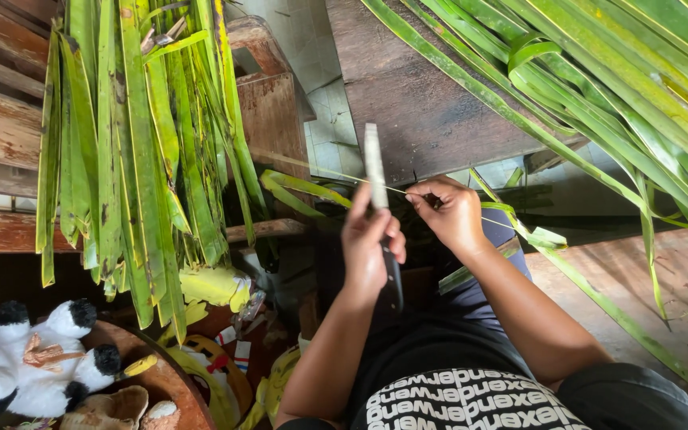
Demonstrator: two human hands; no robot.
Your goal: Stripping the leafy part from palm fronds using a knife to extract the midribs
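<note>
Two great sprays of long green palm leaves frame you: a hanging bunch of flat green leaf strips (133,151) draped over the worn brown wooden bench (1,127) at far left, and a fan of fresh green fronds (599,87) sweeping down from far right across the dark wooden tabletop (424,103). Between them, near the middle, your two hands work close together over your lap.

Your left hand (369,243) is wrapped shut around the dark handle of a knife with a pale straight blade (373,167), the blade standing up and away from you. Your right hand (449,213) is curled nearly closed, thumb and fingertips pinching a thin pale leaf midrib (320,169) that runs out leftward past the blade. A narrow green leaf strip (519,231) trails off to the right, just beside that wrist.

Judge the midrib light, springy and liable to snap if bent sharply; pinch it close to the blade, where it flexes least. The leaf strips look limp and slick, with edges that may cut, so hold them flat.

Near left, a black-and-white plush toy (29,354) lies on a round brown table (169,374).
</note>
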